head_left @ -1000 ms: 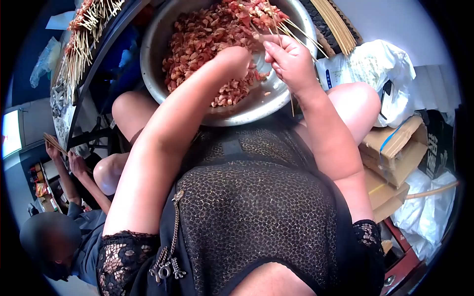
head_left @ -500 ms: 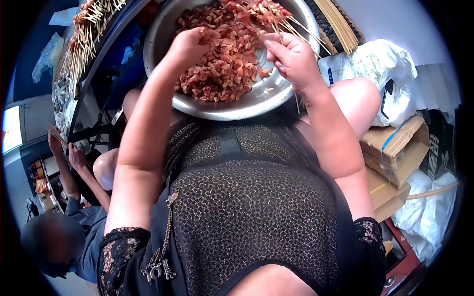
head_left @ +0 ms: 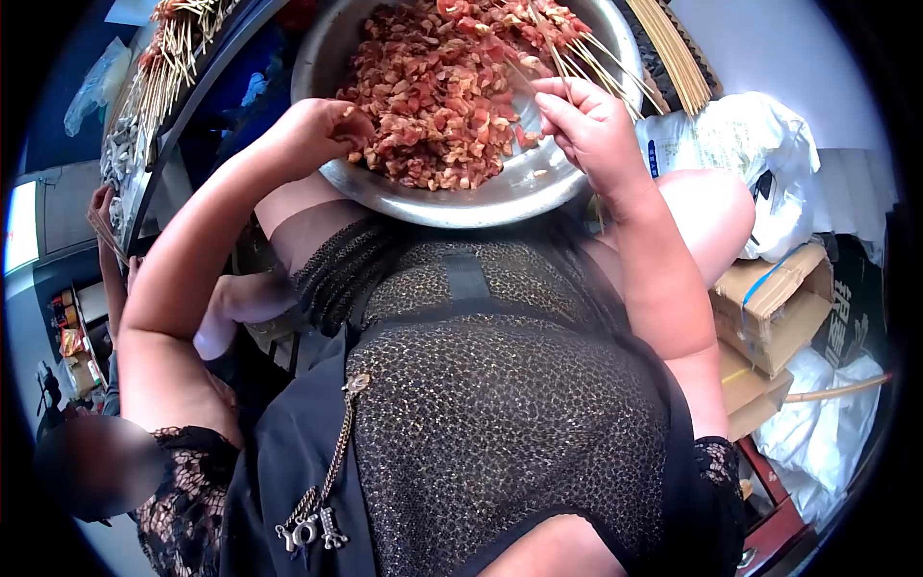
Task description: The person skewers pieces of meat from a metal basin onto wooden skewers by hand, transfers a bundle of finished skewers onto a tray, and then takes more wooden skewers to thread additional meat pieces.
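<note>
A large metal basin point(head_left: 404, 207) holds a heap of small raw meat pieces point(head_left: 437, 115). My left hand point(head_left: 332, 127) is at the basin's left rim, its fingers curled beside the meat; what they hold, if anything, is hidden. Over the right side of the basin, my right hand point(head_left: 596, 125) pinches a thin wooden skewer point(head_left: 520, 74), whose other end shows below the hand. Several skewers loaded with meat point(head_left: 548, 27) lie at the basin's upper right, their bare ends pointing over the rim.
A bundle of bare skewers point(head_left: 673, 58) lies right of the basin. Further right are a white plastic bag point(head_left: 740, 144) and cardboard boxes point(head_left: 769, 308). Loaded skewers point(head_left: 178, 58) are piled on a table at upper left. Another person point(head_left: 111, 462) sits at left, partly hidden by my arm.
My left hand has moved from over the meat down and left to the basin's rim. My right hand keeps its pinch on the skewer. The view has shifted slightly.
</note>
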Motion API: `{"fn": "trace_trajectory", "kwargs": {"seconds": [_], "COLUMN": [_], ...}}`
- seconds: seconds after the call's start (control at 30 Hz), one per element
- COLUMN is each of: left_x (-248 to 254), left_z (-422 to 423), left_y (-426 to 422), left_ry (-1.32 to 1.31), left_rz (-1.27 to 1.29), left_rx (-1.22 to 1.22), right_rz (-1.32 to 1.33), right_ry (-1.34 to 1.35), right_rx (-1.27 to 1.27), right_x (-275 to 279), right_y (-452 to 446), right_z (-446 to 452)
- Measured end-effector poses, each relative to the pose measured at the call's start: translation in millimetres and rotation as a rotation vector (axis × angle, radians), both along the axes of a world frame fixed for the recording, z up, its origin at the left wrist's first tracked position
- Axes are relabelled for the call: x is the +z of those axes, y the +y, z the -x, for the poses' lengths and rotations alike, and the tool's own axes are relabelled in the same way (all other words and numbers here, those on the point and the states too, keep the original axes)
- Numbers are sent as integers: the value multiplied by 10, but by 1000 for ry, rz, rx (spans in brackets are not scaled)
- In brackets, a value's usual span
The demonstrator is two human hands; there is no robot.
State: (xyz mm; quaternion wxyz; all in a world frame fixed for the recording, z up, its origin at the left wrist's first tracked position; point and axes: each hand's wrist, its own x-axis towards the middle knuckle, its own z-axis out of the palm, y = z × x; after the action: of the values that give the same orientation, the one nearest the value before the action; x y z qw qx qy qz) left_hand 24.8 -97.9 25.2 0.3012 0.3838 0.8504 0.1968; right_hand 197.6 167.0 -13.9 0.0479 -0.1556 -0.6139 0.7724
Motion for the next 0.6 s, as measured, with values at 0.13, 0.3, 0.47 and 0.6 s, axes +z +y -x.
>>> {"fn": "trace_trajectory", "kwargs": {"seconds": [0.13,0.3,0.47,0.6], "left_x": [-167,-561,-759,-615], "left_z": [53,-151,-161,-121], "left_y": [224,650,724,749], "left_ry": [133,495,661,607], "left_rz": [28,19,172,295], "left_rx": [-211,-430,-527,-491], "right_rz": [-28,-101,-128,-2], "right_ry": [16,4,-78,-110], "right_rx": [-8,-52,-54,-49], "right_x": [-20,-116,-202,-161], "right_y": [5,-6,-57,-123], "right_z": [8,-39,-189,-324]}}
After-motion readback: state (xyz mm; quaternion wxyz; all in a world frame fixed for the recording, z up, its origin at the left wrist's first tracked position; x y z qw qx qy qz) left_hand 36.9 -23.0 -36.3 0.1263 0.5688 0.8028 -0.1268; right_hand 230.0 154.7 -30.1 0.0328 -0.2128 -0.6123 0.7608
